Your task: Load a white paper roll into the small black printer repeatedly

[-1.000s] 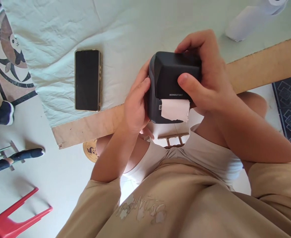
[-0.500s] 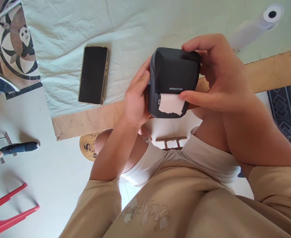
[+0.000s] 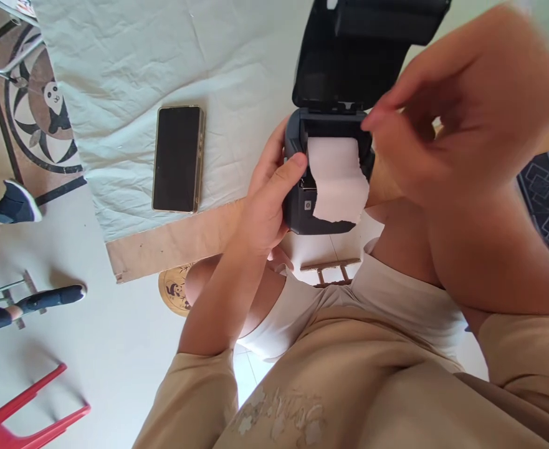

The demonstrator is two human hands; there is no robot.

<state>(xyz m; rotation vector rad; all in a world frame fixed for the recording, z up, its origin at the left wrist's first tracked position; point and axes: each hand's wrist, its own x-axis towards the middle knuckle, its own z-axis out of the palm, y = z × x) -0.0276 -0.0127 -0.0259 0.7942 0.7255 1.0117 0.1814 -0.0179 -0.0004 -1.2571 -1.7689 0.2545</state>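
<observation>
My left hand (image 3: 267,199) grips the left side of a small black label printer (image 3: 297,215), thumb resting on its top edge. The printer's lid (image 3: 349,56) stands flipped up and open. A white paper strip (image 3: 337,181) with a torn end hangs from the roll inside, down over the front. My right hand (image 3: 447,118), blurred, hovers just right of the open printer with fingers loosely curled; its fingertips are close to the paper and the lid hinge. It holds nothing that I can see.
A phone (image 3: 177,159) with a dark screen lies on the pale cloth (image 3: 129,81) over a wooden board (image 3: 171,240). A red plastic stool (image 3: 17,418) stands at the lower left. Another person's feet (image 3: 17,206) show at the left edge.
The printer's lid was shut and is now flipped up, showing the paper roll. My right hand left the printer's top and front and lifted away to the right.
</observation>
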